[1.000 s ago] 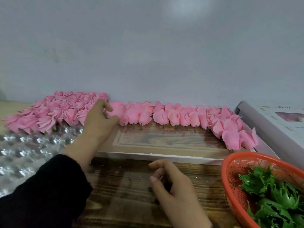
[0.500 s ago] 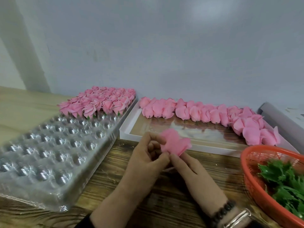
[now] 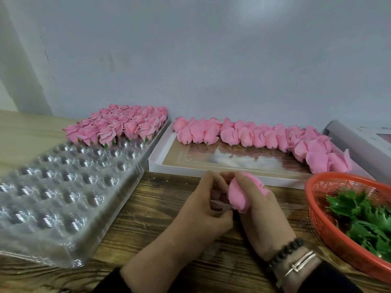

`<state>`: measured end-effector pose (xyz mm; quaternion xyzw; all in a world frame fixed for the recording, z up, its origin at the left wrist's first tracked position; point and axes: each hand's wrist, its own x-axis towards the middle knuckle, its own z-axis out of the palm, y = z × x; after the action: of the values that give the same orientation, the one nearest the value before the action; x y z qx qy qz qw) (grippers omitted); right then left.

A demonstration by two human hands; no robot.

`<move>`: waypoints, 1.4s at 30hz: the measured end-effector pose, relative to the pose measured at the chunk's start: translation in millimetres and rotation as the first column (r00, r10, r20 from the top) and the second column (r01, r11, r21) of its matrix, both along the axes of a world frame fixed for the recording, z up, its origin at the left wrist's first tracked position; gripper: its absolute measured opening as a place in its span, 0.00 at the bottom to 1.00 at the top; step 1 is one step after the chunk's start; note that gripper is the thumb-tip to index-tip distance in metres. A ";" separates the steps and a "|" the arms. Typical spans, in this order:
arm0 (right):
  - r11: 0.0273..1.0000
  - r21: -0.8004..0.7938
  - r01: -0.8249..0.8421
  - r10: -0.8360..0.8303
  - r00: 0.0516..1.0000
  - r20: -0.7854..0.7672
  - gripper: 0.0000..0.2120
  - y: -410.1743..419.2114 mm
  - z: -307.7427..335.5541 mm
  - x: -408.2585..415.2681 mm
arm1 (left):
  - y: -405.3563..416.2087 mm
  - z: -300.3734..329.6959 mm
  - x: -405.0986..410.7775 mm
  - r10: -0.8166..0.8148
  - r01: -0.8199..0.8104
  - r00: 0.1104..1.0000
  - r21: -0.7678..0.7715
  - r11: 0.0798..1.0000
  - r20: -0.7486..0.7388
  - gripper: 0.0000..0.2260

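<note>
1. Pink rose head [image 3: 241,195]: held low over the table [image 3: 160,208], just in front of the near rim of the white box [image 3: 160,163].
2. Right hand [image 3: 264,220]: fingers wrapped round the bloom from its right side, gripping it firmly. Left hand [image 3: 201,210]: fingers [image 3: 213,185] curled inward, pinching at the bloom's lower end. Fingertips there partly hidden, so the exact contact cannot be told.
3. Done so far: several rows of finished roses [image 3: 120,125], each with a green base, seated upright at the far end of the clear blister tray [image 3: 53,197].
4. Left to do: most tray pockets, from the middle to the near edge, unfilled. Bare rose heads [image 3: 243,134] lined along the far wall and right side of the white box. Green calyxes [image 3: 359,214] heaped in the orange basket [image 3: 317,208] at the right, near the right hand.
5. Judged stage: early, with well under half the tray filled. No green visible on the held head, so probably awaiting a calyx before going into a tray pocket.
</note>
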<state>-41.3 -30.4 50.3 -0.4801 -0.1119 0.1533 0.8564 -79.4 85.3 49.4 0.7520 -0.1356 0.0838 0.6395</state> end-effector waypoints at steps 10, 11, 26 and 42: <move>0.823 -0.543 0.165 0.201 0.810 0.550 0.12 4.1 4.2 -10.7 | 4.4 4.6 -0.1 -0.112 0.123 0.986 0.081 0.989 -0.126 0.18; 0.804 -0.569 0.170 0.234 0.790 0.566 0.13 4.4 4.5 -11.3 | 5.8 5.1 -0.1 -0.106 0.118 0.988 0.097 0.988 -0.114 0.18; 0.785 -0.433 0.443 -0.010 0.708 0.706 0.18 5.3 1.6 -8.3 | 11.2 10.8 1.9 0.129 -0.126 0.991 -0.112 0.986 0.018 0.13; 0.814 -0.415 0.406 -0.063 0.772 0.632 0.18 10.0 -4.6 -6.9 | 8.5 3.6 3.0 0.182 -0.228 0.973 -0.446 0.866 -0.144 0.05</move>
<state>-48.2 -20.4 45.7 -0.7305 -0.2626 -0.0922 0.6236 -76.4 93.8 52.9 0.5928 -0.0001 0.1445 0.7922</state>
